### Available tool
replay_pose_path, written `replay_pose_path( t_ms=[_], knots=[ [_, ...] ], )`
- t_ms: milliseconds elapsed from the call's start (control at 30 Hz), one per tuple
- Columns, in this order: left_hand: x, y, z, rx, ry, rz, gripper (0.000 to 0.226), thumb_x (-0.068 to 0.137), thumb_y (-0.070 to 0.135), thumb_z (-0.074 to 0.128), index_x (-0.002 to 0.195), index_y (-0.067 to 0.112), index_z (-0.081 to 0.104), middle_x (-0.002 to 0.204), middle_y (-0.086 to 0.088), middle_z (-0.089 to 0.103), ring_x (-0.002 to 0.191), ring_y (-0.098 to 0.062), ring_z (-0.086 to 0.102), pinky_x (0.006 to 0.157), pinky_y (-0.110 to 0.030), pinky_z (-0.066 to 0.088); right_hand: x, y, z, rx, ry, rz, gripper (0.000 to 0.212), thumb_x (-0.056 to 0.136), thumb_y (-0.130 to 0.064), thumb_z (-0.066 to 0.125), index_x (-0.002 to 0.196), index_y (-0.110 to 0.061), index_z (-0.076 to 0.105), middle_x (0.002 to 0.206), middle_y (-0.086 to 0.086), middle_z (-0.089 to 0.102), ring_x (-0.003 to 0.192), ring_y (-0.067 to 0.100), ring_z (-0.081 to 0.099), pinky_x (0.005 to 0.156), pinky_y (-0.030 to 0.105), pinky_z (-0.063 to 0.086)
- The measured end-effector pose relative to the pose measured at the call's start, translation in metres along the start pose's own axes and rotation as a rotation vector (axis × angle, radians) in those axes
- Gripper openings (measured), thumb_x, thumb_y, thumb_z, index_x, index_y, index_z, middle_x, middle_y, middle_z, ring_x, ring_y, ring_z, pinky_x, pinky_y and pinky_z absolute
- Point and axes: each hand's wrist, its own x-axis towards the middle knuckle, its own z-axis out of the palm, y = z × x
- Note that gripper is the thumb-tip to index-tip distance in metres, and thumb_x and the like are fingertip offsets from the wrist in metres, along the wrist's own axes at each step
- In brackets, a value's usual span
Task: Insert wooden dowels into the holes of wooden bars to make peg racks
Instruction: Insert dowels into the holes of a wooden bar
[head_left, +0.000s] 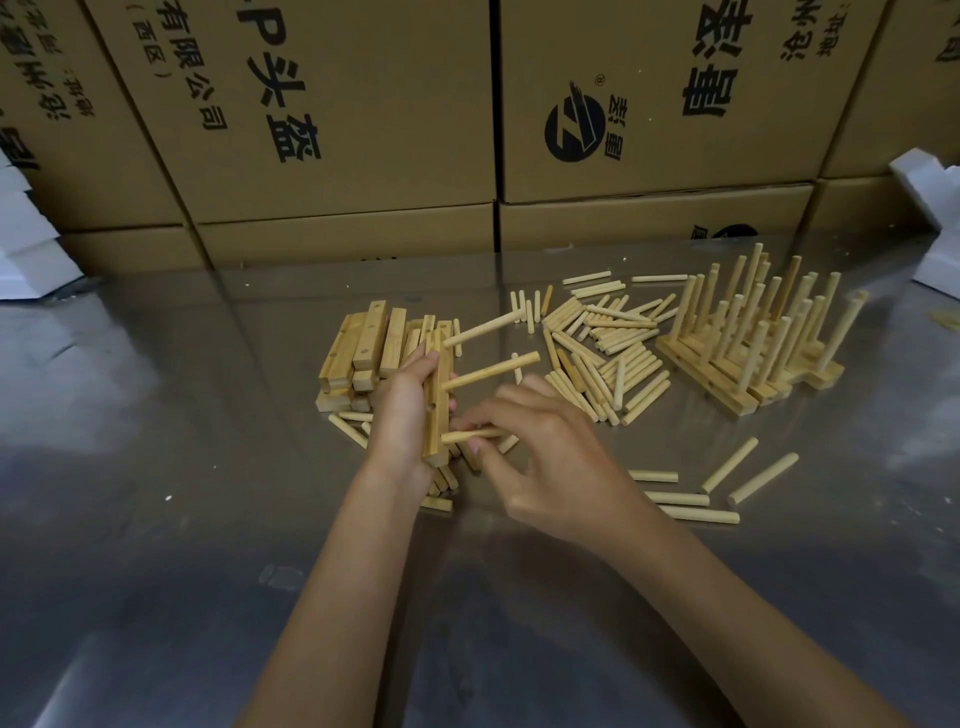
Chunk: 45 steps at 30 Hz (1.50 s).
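My left hand (402, 415) grips a wooden bar (439, 400) held upright on its end above the metal table. Two dowels stick out of the bar to the right, an upper dowel (485, 328) and a middle dowel (493, 370). My right hand (545, 457) pinches a third dowel (470, 435) whose tip sits at the bar's lowest hole. One hole between the middle and lowest dowels is open. A stack of plain bars (363, 358) lies behind my left hand. A heap of loose dowels (602, 353) lies to the right of it.
Finished peg racks (753, 338) stand at the right of the steel table (156, 467). A few stray dowels (727, 483) lie near my right wrist. Cardboard boxes (363, 130) wall off the back. White foam pieces (935, 208) sit at both far edges.
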Motion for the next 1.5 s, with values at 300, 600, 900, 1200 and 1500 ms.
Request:
replay_pose_path(
  t_ms=[300,600,900,1200,1500],
  knots=[
    [-0.003,-0.004,0.007,0.071,0.046,0.072,0.022,0.101,0.024,0.052,0.103,0.038,0.069,0.08,0.004,0.059,0.059,-0.008,0.049,0.05,-0.024,0.044,0.0,-0.001,-0.002,0.011,0.017,-0.01,0.017,0.088,-0.007,0.064,0.099,-0.014,0.076,0.079,-0.019,0.052,0.08,0.009,0.041,0.07,0.021,0.033],
    [-0.005,-0.001,0.01,0.118,0.055,0.141,0.034,0.101,0.024,0.054,0.133,0.035,0.061,0.082,0.004,0.061,0.057,-0.006,0.048,0.048,-0.022,0.045,-0.003,-0.002,0.001,0.083,0.026,0.143,0.014,0.088,-0.01,0.064,0.094,-0.02,0.072,0.08,-0.024,0.057,0.081,0.01,0.048,0.065,0.022,0.037],
    [0.001,-0.004,0.005,0.006,0.082,0.067,0.033,0.104,0.021,0.047,0.133,0.02,0.06,0.075,0.001,0.056,0.055,-0.009,0.048,0.044,-0.022,0.042,-0.002,0.011,-0.012,-0.121,-0.181,0.129,0.009,0.104,-0.027,0.045,0.098,-0.026,0.051,0.06,-0.012,0.055,0.06,0.009,0.053,0.088,0.041,0.045],
    [-0.003,-0.004,0.005,-0.154,-0.005,-0.076,0.035,0.103,0.025,0.048,0.128,0.006,0.062,0.091,-0.01,0.06,0.077,-0.022,0.061,0.065,-0.033,0.059,0.006,-0.011,-0.017,0.963,0.208,0.343,0.008,0.097,-0.004,0.056,0.099,0.003,0.051,0.091,0.021,0.074,0.086,0.026,0.074,0.07,0.034,0.059],
    [-0.009,-0.003,0.008,-0.206,-0.026,-0.098,0.032,0.103,0.025,0.049,0.127,0.009,0.063,0.082,-0.01,0.071,0.064,-0.02,0.071,0.049,-0.025,0.054,0.006,-0.015,-0.012,0.891,0.203,0.325,0.003,0.098,0.002,0.054,0.095,0.001,0.053,0.089,0.017,0.075,0.09,0.023,0.074,0.075,0.03,0.06]
  ],
)
